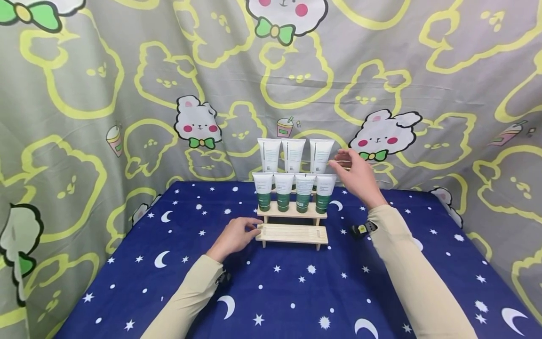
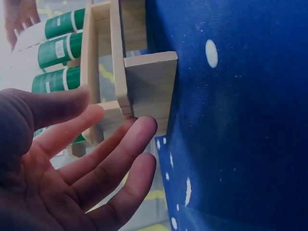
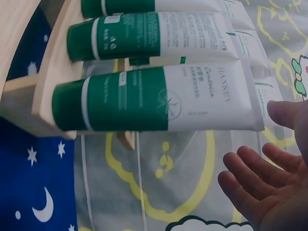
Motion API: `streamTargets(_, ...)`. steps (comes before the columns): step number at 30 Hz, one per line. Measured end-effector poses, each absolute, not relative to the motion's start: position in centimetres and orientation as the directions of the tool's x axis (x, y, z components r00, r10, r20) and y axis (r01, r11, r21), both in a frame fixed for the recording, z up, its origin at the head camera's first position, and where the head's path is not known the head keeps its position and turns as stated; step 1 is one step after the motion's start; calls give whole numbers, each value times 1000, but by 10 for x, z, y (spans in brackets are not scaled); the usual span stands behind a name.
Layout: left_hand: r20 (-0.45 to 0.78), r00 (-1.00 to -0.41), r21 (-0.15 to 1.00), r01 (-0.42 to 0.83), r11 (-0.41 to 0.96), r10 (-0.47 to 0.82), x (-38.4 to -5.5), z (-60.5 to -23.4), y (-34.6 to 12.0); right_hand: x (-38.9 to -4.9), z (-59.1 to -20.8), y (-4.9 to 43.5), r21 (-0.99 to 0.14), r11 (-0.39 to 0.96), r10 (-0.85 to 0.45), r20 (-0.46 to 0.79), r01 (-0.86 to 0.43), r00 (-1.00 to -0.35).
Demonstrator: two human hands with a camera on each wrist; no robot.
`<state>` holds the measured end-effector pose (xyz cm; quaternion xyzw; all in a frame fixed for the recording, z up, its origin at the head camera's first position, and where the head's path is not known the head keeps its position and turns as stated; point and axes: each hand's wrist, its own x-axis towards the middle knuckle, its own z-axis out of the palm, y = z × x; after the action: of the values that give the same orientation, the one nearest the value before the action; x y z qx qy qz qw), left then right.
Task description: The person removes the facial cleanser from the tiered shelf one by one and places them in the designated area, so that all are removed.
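Background: grey curtain (image 1: 237,80), printed with yellow outlines and white rabbits. Desk (image 1: 296,292), under a navy cloth of white moons and stars.

Wooden stand (image 1: 292,214), stepped, near the desk's far edge, about midway between its left and right edges.

Front tubes (image 1: 283,193), four, white over green, upright on their caps on the middle step; third from left shows dense print. Rear tubes (image 1: 293,155), three, higher behind, lower parts hidden; wider gap before the rightmost.

Left hand (image 1: 235,238): thumb and fingers parted, at the left end of the lowest step (image 1: 292,232); contact cannot be told.

Right hand (image 1: 357,174): empty, fingers spread, thumb just beside the rightmost rear tube.

Sleeves (image 1: 406,268): beige, two.
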<state>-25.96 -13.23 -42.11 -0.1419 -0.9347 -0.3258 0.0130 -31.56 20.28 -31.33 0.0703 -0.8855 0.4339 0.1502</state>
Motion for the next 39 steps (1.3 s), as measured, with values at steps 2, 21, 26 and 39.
streamTargets(2,112,-961,606,268,749,254,-259,-422,-132,-318,-311,201,-757,601,-1,319,-256,-948)
streamTargets(21,48,-959,586,253,770,279,-262,-430,-130,-334,-309,188,-792,575,-24,233,-204,-972)
streamTargets(26,37,-961,574,246,781,275,-263,-428,-129,-336,-308,186,-799,568,-26,220,-195,-975)
streamTargets(39,32,-961,581,241,778,274,-261,-427,-129,-338,-309,184,-833,522,-38,191,-182,-981)
